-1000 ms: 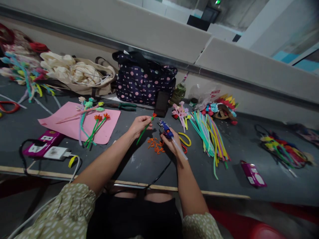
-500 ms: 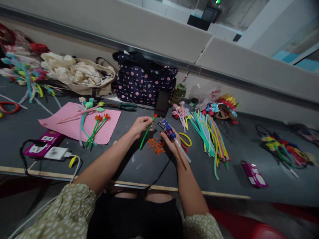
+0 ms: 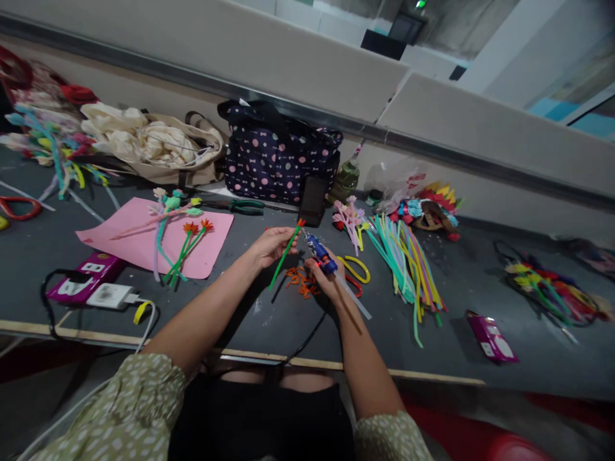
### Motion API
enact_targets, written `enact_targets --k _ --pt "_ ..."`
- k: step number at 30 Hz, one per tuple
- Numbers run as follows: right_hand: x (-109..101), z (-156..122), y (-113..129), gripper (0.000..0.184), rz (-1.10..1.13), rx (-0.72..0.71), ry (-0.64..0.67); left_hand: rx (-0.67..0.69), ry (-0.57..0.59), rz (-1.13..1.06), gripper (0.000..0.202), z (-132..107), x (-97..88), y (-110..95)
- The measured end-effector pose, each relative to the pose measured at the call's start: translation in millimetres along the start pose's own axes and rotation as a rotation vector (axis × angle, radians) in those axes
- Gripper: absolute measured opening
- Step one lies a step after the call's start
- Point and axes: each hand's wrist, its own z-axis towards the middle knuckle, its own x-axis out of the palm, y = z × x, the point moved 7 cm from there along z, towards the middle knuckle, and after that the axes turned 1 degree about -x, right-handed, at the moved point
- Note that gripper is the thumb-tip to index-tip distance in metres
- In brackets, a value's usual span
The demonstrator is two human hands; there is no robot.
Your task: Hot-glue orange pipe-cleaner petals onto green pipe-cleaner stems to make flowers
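Between the fingers of my left hand [image 3: 275,244] is a green pipe-cleaner stem [image 3: 283,259] with a small orange tip [image 3: 300,223]. My right hand [image 3: 327,280] is wrapped round a blue hot glue gun [image 3: 319,251], a clear glue stick [image 3: 353,297] poking out of its back. The gun's nozzle points at the orange tip, very close to it; whether they touch I cannot tell. Below the hands lies a pile of short orange pieces [image 3: 302,283]. Scissors with yellow and red handles [image 3: 359,269] lie partly behind my right hand.
Finished orange flowers [image 3: 189,229] rest on a pink sheet [image 3: 134,224] at left. A bundle of coloured pipe cleaners [image 3: 408,262] lies at right. A phone [image 3: 313,200] leans on a dotted bag [image 3: 281,153]. The gun's black cord [image 3: 310,336] crosses the table's front edge.
The glue gun has turned and dropped slightly, its nozzle now nearer the orange tip. The green stem has barely shifted in my left hand.
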Motion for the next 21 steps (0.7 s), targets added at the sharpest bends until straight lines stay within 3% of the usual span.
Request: enact_targets --k 7,21 --pt "-1.3 0.5 0.9 0.027 -0.029 -0.011 -0.010 0.028 0.015 0.047 0.012 -1.4 2.6 -0.5" --pt "-0.6 -4.0 6.5 0.039 0.208 0.135 -0.017 0.083 -0.030 0.144 0.042 -2.0 -2.6 -3.5"
